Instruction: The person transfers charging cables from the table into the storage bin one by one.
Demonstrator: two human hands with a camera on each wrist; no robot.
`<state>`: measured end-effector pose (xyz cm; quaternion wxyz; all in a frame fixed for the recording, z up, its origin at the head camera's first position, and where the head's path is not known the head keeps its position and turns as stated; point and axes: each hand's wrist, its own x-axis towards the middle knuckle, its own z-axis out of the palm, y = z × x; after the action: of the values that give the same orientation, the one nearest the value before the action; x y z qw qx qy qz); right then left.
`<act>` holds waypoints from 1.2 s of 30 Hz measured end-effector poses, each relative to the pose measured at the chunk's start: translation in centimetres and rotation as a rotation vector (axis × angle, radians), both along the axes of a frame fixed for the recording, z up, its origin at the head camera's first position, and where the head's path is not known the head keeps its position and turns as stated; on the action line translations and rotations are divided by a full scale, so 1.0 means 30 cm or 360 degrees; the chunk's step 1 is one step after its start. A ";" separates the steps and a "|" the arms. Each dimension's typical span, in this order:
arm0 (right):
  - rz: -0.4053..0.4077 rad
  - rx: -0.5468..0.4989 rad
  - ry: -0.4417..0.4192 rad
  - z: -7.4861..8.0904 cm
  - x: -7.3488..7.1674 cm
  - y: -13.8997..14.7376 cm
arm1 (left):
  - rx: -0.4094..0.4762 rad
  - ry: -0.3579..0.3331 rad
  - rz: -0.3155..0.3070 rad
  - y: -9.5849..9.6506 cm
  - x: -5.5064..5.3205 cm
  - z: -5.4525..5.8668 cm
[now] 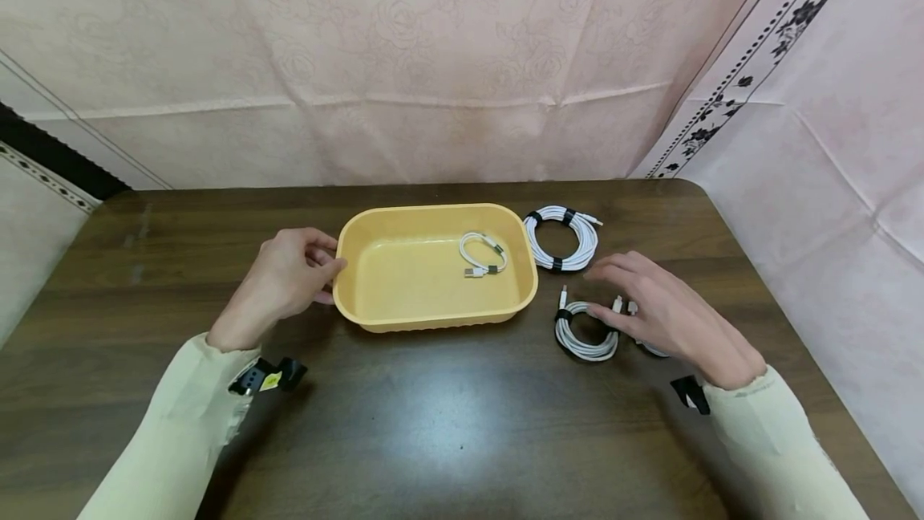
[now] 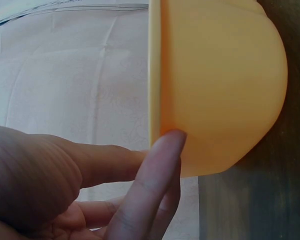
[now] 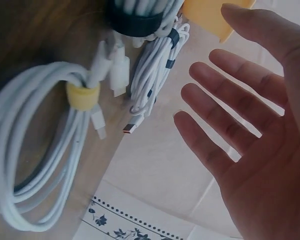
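My left hand pinches the left rim of a yellow plastic basin, the thumb at the rim and a fingertip against the outer wall. Inside the basin, toward its right end, lies a small looped white USB cable. Over the coiled cables on the right hovers my right hand, its fingers spread and the palm holding nothing. Beneath its fingertips is a white cable coil with a black tie. Another coil, bound with a yellow tie, is mostly hidden by this hand in the head view.
A larger white cable coil with several black ties lies against the basin's right end. The brown wooden table meets a pale patterned cloth at its back edge, and similar cloth hangs along the right side.
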<state>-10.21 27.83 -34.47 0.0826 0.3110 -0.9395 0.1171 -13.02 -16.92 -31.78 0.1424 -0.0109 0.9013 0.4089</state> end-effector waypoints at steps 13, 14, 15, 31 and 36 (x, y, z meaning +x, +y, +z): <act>-0.0073 -0.0007 -0.0099 -0.023 0.025 0.047 | -0.0008 0.0006 0.0010 -0.002 -0.003 0.002; -0.0078 -0.0008 -0.0106 -0.023 0.028 0.052 | -0.0010 0.0009 0.0010 -0.002 -0.003 0.002; -0.0086 -0.0008 -0.0113 -0.024 0.030 0.057 | -0.0010 0.0012 0.0011 -0.001 -0.004 0.001; -0.0144 -0.0005 -0.0132 -0.046 0.061 0.104 | -0.0025 0.0018 0.0004 0.000 -0.004 0.003; -0.0138 0.0006 -0.0113 -0.052 0.069 0.116 | -0.0017 -0.0002 0.0005 -0.001 -0.003 0.004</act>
<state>-8.14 31.31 -36.02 0.0537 0.2658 -0.9547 0.1226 -13.11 -16.95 -31.67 0.1423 -0.0134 0.9034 0.4042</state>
